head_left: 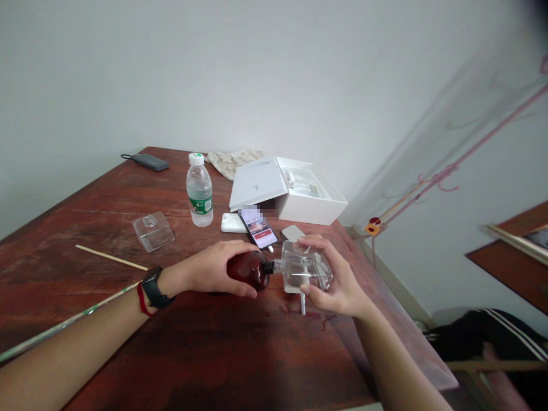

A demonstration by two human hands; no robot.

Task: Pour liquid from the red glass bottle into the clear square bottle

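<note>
My left hand [226,267] is wrapped round a dark amber bottle [252,270], tipped on its side with its black neck pointing right. Fingers of my right hand [331,277] grip a clear square glass bottle [302,264], also lying sideways, its mouth facing left. The two necks meet end to end between my hands; whether one sits inside the other I cannot tell. Below the glass bottle, a white piece with a thin stem [303,302] rests on the table. A second clear square glass bottle [154,230] lies at the left.
A water bottle [199,191] stands behind my hands, near a phone [260,228] and a white case [233,223]. An open white box [314,208] holds cables. Wooden sticks [112,258] lie at left. A grey power bank [150,162] and a cloth [231,162] lie by the wall.
</note>
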